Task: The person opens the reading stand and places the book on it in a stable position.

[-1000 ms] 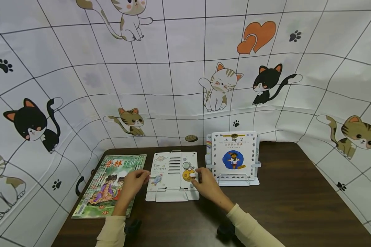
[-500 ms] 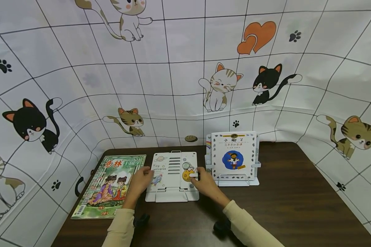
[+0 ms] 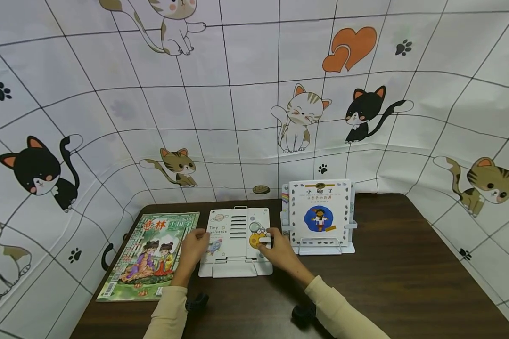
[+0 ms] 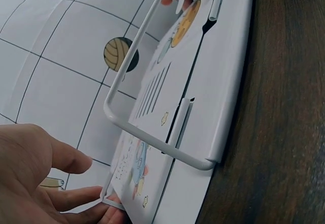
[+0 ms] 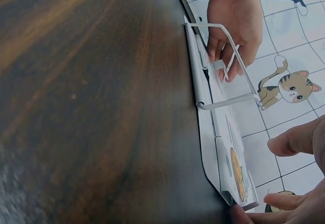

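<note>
A white book stand (image 3: 218, 222) printed "Tiny universe" lies low on the table, with slots, a cartoon rocket and an orange moon. My left hand (image 3: 193, 248) touches its left edge; in the left wrist view its fingers reach a small side clip (image 4: 107, 199) while the thumb is held apart. At the right edge is my right hand (image 3: 278, 248), by another white side clip (image 3: 265, 240). The right wrist view shows that hand's fingertips at the stand's edge and its thumb spread away. A white wire page holder (image 4: 137, 131) rises from the stand's front.
Left of the stand lies a green illustrated magazine (image 3: 152, 254). A second stand (image 3: 351, 248) to the right bears an upright white book (image 3: 320, 200) with a blue circle. Behind the dark wooden table (image 3: 407, 282) hangs a cat-patterned cloth (image 3: 237, 103).
My left hand has moved right, from over the magazine's edge to the stand's left edge, uncovering the magazine's picture. My right hand has stayed almost in place at the right edge.
</note>
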Demonstrator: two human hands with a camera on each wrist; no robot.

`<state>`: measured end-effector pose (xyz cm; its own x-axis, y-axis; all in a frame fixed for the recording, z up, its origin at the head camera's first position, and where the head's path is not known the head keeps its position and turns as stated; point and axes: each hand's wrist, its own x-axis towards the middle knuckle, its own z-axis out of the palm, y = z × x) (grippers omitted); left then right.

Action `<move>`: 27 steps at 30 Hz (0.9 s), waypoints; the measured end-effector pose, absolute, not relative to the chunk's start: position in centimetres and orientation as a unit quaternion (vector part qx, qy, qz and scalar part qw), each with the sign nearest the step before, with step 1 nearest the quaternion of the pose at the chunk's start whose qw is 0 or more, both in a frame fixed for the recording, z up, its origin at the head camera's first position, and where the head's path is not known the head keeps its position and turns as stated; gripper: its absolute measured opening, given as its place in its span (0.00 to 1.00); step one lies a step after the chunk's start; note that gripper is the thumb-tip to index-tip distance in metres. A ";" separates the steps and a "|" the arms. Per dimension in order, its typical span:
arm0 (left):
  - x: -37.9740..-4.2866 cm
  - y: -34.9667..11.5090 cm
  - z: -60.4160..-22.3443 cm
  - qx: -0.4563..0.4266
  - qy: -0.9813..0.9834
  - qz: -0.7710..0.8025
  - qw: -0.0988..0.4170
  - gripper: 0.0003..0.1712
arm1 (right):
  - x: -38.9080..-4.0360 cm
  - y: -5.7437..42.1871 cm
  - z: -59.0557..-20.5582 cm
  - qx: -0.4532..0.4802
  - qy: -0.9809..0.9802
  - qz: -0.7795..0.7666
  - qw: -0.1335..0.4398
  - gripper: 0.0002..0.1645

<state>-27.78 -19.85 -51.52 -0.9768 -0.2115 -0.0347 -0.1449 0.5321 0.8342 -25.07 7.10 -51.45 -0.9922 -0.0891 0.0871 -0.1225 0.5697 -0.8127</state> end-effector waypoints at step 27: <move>-28.5 -20.6 -51.5 0.091 -0.826 -0.552 0.073 0.28 | -24.6 6.7 -52.0 0.097 -0.849 0.504 0.126 0.22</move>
<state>-28.49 -20.59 -51.55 -0.9730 -0.2299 0.0204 -0.0691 0.3745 0.9247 -24.59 6.65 -51.98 -0.9491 -0.0381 0.3126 -0.2926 0.4737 -0.8307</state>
